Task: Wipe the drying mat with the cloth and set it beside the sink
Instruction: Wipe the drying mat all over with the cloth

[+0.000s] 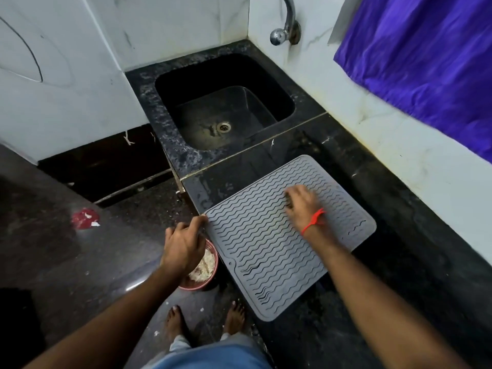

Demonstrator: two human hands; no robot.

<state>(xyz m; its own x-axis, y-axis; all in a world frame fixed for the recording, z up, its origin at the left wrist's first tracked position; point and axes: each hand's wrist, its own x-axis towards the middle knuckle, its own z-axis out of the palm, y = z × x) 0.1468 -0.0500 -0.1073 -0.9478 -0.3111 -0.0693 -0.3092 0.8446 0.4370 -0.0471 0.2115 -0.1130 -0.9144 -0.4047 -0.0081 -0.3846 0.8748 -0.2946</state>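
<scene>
Drying mat (279,235) flat on tabletop (386,209), just beside sink (226,107). Left hand (183,249) pinching mat corner; right hand (303,206) pressed on mat, blurred. Cloth not visible; wiping possibly complete.

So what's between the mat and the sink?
Only bare, damp-looking black counter crossed by a pale seam, in the head view, between mat and sink.

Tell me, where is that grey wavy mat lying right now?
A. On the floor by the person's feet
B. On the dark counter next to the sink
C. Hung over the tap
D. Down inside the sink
B: the drying mat lies flat on the dark counter beside the sink, with the left hand pinching its corner and the right hand resting on top.
</scene>
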